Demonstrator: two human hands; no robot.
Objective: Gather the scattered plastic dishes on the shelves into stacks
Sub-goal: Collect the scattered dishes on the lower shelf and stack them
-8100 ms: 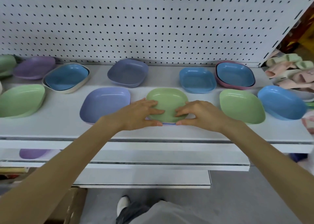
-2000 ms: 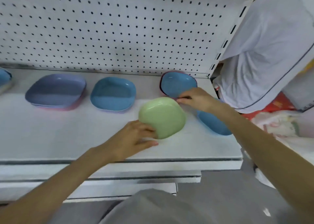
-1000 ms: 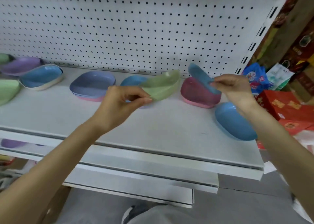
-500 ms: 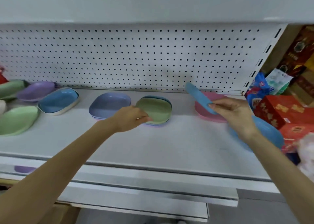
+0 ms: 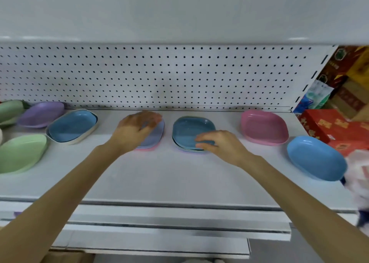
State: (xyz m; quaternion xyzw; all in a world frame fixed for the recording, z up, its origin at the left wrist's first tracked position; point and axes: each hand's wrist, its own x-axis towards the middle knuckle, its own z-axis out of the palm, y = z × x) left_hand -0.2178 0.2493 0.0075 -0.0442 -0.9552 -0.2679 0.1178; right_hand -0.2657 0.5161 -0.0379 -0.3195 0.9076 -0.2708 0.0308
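On the white shelf (image 5: 179,178) a stack topped by a blue dish (image 5: 191,129) sits in the middle, with green and purple rims showing under it. My right hand (image 5: 219,145) pinches the blue dish's front rim. To its left lies a lavender stack (image 5: 157,137) over a pink dish. My left hand (image 5: 137,128) lies palm down over that stack with fingers spread, hiding most of it. A pink dish (image 5: 263,128) and a single blue dish (image 5: 315,159) lie to the right.
At the left are a blue dish nested in a white one (image 5: 72,126), a purple dish (image 5: 41,114) and two green dishes (image 5: 20,153). A pegboard wall (image 5: 159,77) backs the shelf. Another shelf hangs overhead. Red boxes (image 5: 329,125) stand past the right end.
My left hand let go of the green dish on the middle stack and moved left over the lavender stack. My right hand brought its blue dish down onto the green one.
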